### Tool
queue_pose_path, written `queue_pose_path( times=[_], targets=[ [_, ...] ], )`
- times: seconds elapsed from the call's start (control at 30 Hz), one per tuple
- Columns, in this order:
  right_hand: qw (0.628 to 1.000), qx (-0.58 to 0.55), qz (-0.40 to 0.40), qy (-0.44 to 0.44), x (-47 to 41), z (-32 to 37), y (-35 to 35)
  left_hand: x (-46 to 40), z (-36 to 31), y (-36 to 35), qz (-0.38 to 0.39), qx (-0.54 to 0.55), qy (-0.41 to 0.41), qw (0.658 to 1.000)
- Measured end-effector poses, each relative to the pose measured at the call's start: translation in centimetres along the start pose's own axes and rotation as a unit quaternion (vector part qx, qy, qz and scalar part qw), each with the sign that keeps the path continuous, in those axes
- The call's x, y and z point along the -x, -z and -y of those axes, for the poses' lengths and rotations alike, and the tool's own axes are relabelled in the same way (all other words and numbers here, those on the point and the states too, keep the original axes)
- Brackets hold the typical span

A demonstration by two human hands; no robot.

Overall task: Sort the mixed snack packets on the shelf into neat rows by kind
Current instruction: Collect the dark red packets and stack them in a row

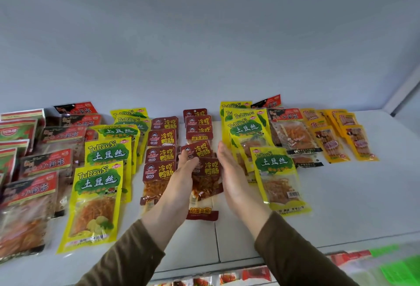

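Observation:
Dark red duck-intestine packets (208, 169) lie in a loose column at the shelf's middle, between my two hands. My left hand (181, 179) rests on their left edge, its fingertips curled onto a tilted red packet (198, 149). My right hand (231, 172) stands flat and straight along the column's right side. A tidier second column of the same red packets (160, 154) lies just to the left. Yellow potato-shred packets form rows at left (100, 185) and right (276, 172). Red-and-black gluten packets (45, 163) fill the far left.
Orange-yellow skewer packets (341, 135) lie at the back right, beside more red-and-black packets (288, 126). Green-and-red packets (16, 131) sit at the far left edge. The white shelf (354, 199) runs to a front lip, with a lower shelf of goods (250, 274) beneath.

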State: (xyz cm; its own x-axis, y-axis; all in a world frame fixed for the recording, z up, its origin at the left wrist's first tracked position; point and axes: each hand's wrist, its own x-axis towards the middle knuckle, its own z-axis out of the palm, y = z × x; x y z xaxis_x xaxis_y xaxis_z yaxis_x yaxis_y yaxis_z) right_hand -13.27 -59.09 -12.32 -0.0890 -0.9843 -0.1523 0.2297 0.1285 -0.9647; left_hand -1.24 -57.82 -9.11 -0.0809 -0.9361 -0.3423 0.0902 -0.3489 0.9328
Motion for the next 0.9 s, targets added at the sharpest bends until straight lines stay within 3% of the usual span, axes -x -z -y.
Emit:
queue_pose_path(
  times=[0.6,0.9],
  targets=[
    [0.993,0.119,-0.023,0.008,-1.7,1.4,-0.9,-0.8,-0.1,0.1,-0.02,0.01,-0.006,1.0],
    [0.995,0.098,-0.005,-0.016,0.1,0.4,-0.3,-0.9,0.7,-0.1,-0.021,0.024,0.01,0.999]
  ],
)
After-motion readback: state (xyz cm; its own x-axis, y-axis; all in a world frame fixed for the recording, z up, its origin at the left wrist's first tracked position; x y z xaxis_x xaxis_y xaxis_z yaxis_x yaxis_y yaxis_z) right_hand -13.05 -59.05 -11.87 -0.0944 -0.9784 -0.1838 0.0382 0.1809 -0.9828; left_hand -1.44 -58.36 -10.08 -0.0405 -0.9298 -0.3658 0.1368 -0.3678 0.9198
